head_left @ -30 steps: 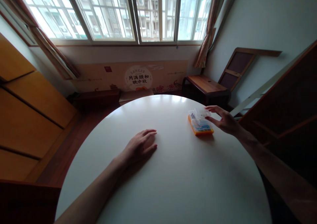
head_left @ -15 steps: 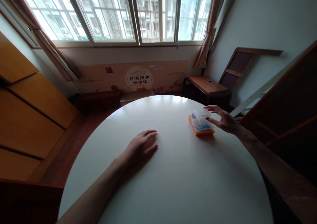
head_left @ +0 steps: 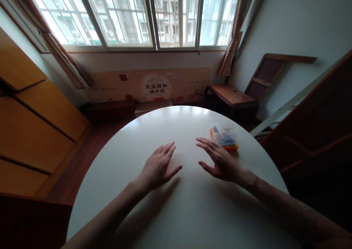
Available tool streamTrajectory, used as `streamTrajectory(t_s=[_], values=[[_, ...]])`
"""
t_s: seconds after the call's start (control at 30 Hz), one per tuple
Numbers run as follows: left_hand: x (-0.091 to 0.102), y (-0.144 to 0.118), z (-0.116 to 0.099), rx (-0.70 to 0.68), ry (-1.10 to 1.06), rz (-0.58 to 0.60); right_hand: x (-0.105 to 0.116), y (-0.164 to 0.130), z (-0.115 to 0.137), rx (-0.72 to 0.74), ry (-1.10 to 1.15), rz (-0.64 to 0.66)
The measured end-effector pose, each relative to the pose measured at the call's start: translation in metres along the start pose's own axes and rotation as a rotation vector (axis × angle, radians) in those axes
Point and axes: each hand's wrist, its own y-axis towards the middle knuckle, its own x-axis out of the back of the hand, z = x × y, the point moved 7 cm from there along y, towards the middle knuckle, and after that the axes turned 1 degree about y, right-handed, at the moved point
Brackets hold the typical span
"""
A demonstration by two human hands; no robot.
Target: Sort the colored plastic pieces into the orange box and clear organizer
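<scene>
A: Entry, head view; left hand (head_left: 158, 166) lies palm down on the round white table (head_left: 192, 212), fingers spread, thumb pointing right; it holds nothing.

B: Noted; and the right hand (head_left: 218, 160)?

A: Right hand sits just above or on the tabletop beside the left, fingers extended and fanned, thumb dropped low; empty as well; whether the palm touches the surface cannot be told from this angle.

B: Position of the small case?

A: Orange-based plastic case with clear lid (head_left: 224, 137) rests flat on the table toward the far right edge; it lies just beyond the right hand's fingertips, apart from them, no contact visible; contents look like small blue and white pieces, too small to identify.

B: Lid condition?

A: Appears to lie down over the base; a latch cannot be made out.

B: Surroundings?

A: Barred window (head_left: 137, 14) across the far wall; printed cardboard panel with Chinese characters (head_left: 148, 84) leaning beneath it; low wooden side table (head_left: 229, 95) in the right corner, a framed board (head_left: 264, 74) propped against the wall behind it; yellow-orange cabinet fronts (head_left: 33, 117) on the left.
</scene>
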Motion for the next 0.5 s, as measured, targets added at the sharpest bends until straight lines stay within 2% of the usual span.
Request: streamTrajectory(t_s=[0.07,0.17,0.33,0.5], values=[[-0.002,-0.003,-0.008,-0.031,0.008,0.032,-0.022,0.001,0.003,-0.011,0.006,0.104],[-0.007,-0.008,-0.011,-0.070,0.000,0.069,-0.040,0.000,-0.001,-0.050,-0.004,0.199],[-0.029,-0.019,-0.002,-0.073,-0.055,0.171,-0.052,-0.005,-0.010,-0.159,-0.010,0.319],[-0.038,-0.021,-0.001,-0.057,-0.073,0.227,-0.054,-0.008,-0.010,-0.176,0.007,0.309]])
